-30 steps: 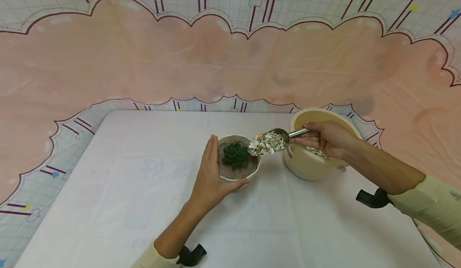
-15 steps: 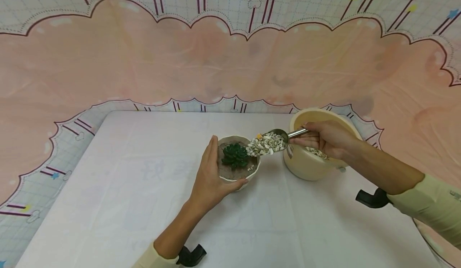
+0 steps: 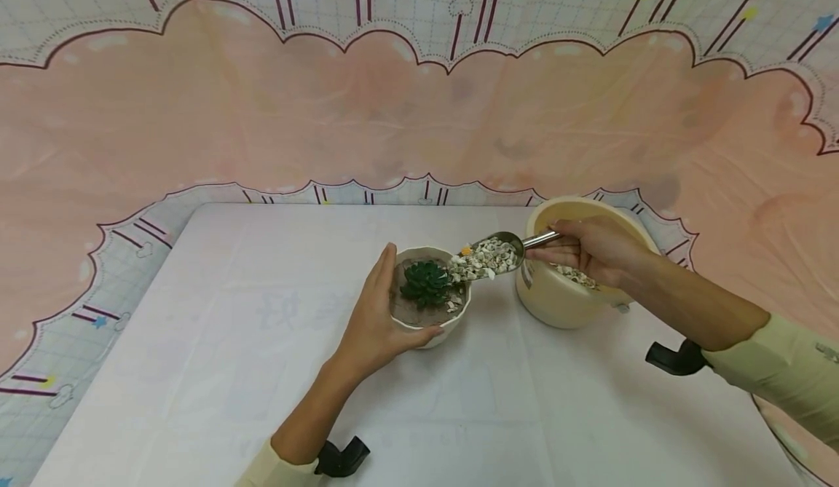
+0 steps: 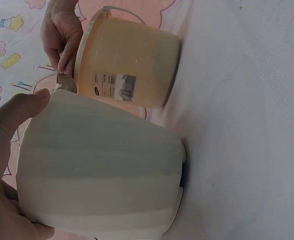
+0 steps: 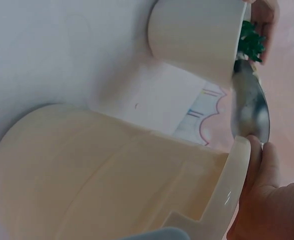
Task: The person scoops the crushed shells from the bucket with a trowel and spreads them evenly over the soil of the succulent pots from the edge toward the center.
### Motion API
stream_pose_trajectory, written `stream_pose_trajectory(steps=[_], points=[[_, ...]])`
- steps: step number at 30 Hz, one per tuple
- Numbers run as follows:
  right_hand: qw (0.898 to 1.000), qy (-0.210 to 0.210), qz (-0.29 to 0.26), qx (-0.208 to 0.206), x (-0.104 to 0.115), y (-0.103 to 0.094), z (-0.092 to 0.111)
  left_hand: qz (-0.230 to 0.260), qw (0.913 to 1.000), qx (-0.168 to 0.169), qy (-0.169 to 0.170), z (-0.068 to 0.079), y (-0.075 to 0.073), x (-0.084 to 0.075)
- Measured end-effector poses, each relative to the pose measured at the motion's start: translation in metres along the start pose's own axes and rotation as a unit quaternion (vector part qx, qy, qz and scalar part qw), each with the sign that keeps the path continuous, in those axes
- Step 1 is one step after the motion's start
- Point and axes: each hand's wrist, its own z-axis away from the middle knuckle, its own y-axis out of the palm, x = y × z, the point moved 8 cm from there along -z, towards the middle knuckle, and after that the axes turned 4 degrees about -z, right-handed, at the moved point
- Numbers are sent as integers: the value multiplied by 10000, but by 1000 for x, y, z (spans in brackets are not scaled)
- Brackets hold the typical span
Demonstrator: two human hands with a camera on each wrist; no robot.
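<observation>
My left hand [image 3: 371, 327] grips a white faceted flowerpot [image 4: 101, 165], its thumb at the near rim and its fingers along the left side. A green succulent [image 3: 425, 283] stands in greyish soil inside the pot, with a few pale chips on the soil to its right. My right hand [image 3: 593, 250] holds a metal scoop [image 5: 252, 107] by its handle, over the rim of a cream bucket [image 3: 557, 305]. The scoop is heaped with white and grey chips [image 3: 485, 258], one orange piece among them. Its tip lies over the pot's right rim, close to the succulent.
More chips [image 3: 577, 277] show inside the bucket, partly hidden by my right hand. The bucket has a label [image 4: 115, 87] and a handle [image 4: 126, 13]. Both vessels stand on a white-covered table [image 3: 262, 370], before a pink patterned cloth backdrop [image 3: 328, 116].
A few chips have dropped from the scoop onto the soil right of the succulent. My left hand and the pot have shifted slightly left. The scoop's tip has edged left too.
</observation>
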Motion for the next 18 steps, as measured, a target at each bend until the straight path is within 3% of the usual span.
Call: stream_pose_trajectory(steps=[10,18], points=[[10000,-64,-9,-45,0,-1,3,-367,9965,-410,-635,8,8,-4],[9999,-126,48,9,1,-2,3,-212,9972,-435,-568,6,10,1]])
